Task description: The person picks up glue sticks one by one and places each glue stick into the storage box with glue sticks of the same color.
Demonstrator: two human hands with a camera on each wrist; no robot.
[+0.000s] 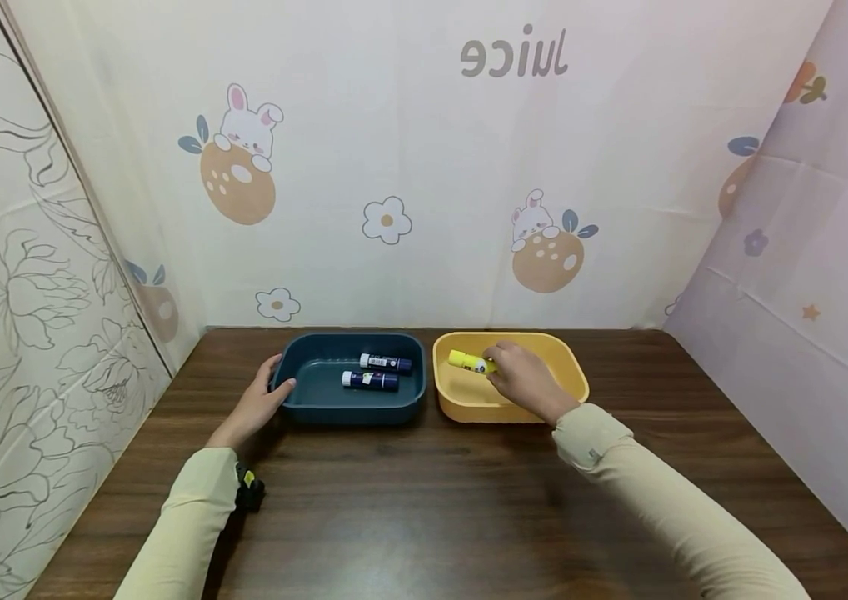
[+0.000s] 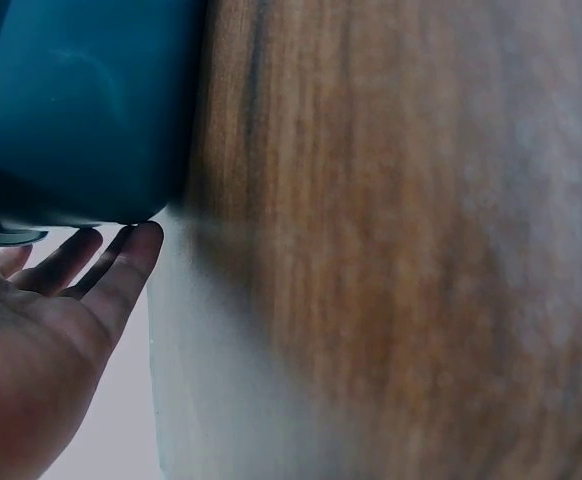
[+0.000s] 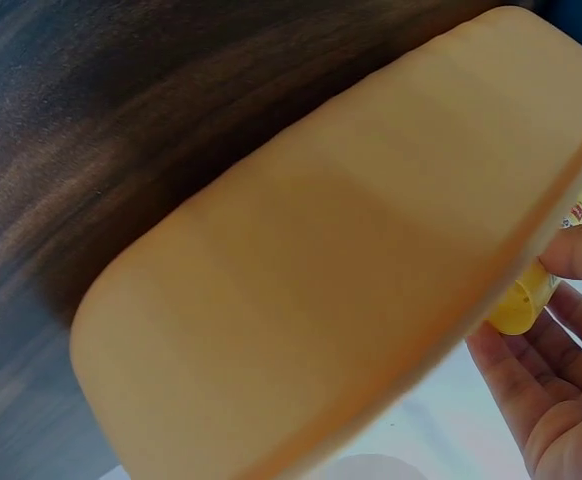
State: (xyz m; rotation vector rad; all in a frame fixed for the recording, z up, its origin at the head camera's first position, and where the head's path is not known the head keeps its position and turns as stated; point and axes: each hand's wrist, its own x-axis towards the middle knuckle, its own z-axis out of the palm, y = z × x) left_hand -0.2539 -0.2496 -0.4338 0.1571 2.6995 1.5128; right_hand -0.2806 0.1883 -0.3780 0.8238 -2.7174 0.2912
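In the head view my left hand (image 1: 255, 404) holds the left end of a dark blue plastic bin (image 1: 352, 414), thumb over its rim and fingers along the outer wall. Its fingertips (image 2: 143, 240) meet that wall in the left wrist view. Two dark blue glue sticks with white ends, a front one (image 1: 370, 381) and a back one (image 1: 386, 363), lie inside. My right hand (image 1: 525, 379) pinches a yellow glue stick (image 1: 469, 361) between thumb and fingers. It is over the yellow bin (image 1: 495, 412), whose wall partly hides the stick in the right wrist view.
Both bins stand side by side near the back edge of the brown wooden table (image 1: 394, 500), with a narrow gap between them. A printed curtain (image 1: 394, 150) hangs right behind. A small black object (image 1: 249, 492) shows beside my left sleeve.
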